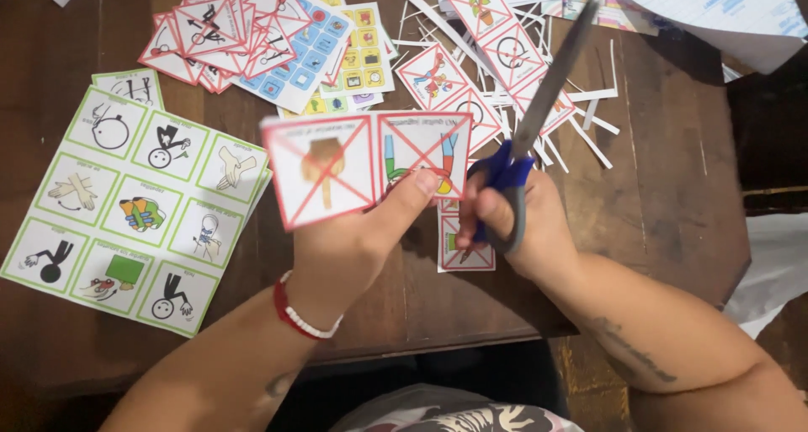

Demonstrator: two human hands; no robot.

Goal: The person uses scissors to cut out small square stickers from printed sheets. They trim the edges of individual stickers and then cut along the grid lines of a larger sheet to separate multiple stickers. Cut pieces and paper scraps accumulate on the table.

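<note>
Left hand [353, 238]: grasps a paper strip of two red-bordered picture cards [366, 164], thumb pressed on the lower edge of the right-hand card; strip held up above the table, roughly level.
Right hand [518, 226]: fingers closed through the blue handles of the scissors [530, 137]; blades point up and away to the right, and appear closed or nearly so.
Scissors position: handles just beside the right end of the strip; blades not on the paper.
Step in hand: judged to be separation of the two joined cards, between cuts.
Next move calls for: likely opening the blades and lining them up with the white gap between the two red borders, strip kept taut and flat.
Risk: a slanted cut could clip a red border.
Wooden table [673, 196]: dark, partly covered.
Green-bordered sheet [135, 205]: uncut, lying flat on the left.
Cut cards [215, 32]: loose red-bordered pile at the far left.
Paper trimmings [581, 116]: thin white strips scattered beyond the scissors.
Single card [461, 251]: lies on the table under the hands.
</note>
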